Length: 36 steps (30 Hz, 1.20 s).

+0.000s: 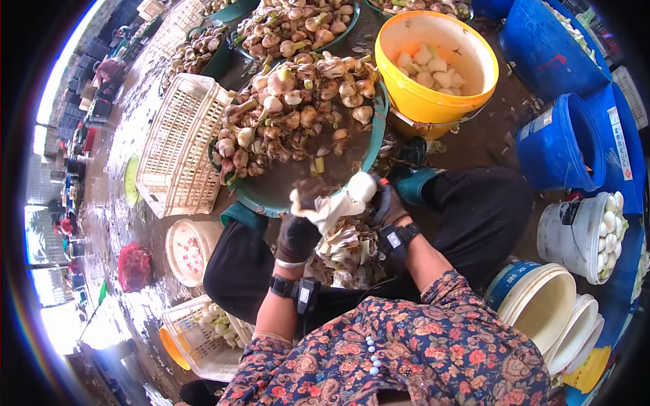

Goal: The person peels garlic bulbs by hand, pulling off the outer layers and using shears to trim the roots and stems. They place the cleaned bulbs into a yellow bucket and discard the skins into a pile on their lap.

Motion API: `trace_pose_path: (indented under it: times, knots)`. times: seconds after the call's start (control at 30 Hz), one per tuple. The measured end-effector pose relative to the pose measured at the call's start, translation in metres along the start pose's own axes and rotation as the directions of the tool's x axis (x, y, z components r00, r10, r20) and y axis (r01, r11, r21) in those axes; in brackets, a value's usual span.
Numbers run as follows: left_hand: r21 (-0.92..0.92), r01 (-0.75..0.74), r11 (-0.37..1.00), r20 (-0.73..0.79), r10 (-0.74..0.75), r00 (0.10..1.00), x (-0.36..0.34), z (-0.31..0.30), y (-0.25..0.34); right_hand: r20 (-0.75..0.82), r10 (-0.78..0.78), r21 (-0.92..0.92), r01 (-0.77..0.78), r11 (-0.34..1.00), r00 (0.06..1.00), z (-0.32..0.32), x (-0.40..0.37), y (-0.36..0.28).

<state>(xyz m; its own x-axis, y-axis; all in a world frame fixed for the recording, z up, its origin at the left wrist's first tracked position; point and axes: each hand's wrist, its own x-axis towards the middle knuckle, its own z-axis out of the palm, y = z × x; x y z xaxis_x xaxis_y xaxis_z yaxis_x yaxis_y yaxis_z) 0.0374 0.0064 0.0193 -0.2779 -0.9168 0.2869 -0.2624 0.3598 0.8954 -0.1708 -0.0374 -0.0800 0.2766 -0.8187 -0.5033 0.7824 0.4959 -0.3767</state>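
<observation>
Both of my hands wear dark gloves and meet over a pile of loose skins [349,254] between my legs. A white peeled garlic bulb [361,187] sits at the fingers of my right hand [388,205], which are closed on it. White skin [330,207] hangs off the bulb toward my left hand [298,237], whose fingers are closed around part of it. Just beyond, a round green tub [376,139] holds many unpeeled bulbs [308,116]. A yellow bucket [433,105] with peeled bulbs [433,68] stands beyond it to the right.
Cream plastic crates [183,135] stand left of the tub, with a white bucket [186,252] nearer me. Blue buckets [552,145], a white bucket of peeled bulbs [572,237] and stacked empty buckets [535,304] line the right. More garlic tubs [298,27] are at the back.
</observation>
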Motion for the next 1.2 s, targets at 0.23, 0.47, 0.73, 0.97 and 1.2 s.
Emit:
trace_pose_path:
  times: [0.23,0.47,0.73,0.97,1.2]
  knots:
    - [-0.660,0.213,0.720,0.019,-0.268,0.963,-0.017,-0.048,0.034,0.048,-0.121,-0.275,0.129,0.953,0.992,-0.009,0.002,-0.007]
    - [0.374,0.557,0.741,0.206,-0.652,0.729,0.052,-0.017,-0.056,-0.101,0.113,-0.165,-0.129,0.978,0.988,-0.018,0.019,0.003]
    - [0.445,0.607,0.659,-0.137,-0.620,0.773,0.171,0.053,-0.165,0.043,-0.251,0.128,0.243,0.961,0.967,0.097,-0.045,-0.121]
    - [-0.118,0.836,0.535,0.278,-0.791,0.545,0.156,0.070,-0.142,-0.118,-0.164,-0.445,0.095,0.890,0.979,0.033,0.005,-0.053]
    - [-0.165,0.568,0.806,0.351,-0.491,0.798,0.078,0.037,-0.074,0.208,-0.498,-0.911,0.352,0.216,0.842,0.016,0.017,-0.009]
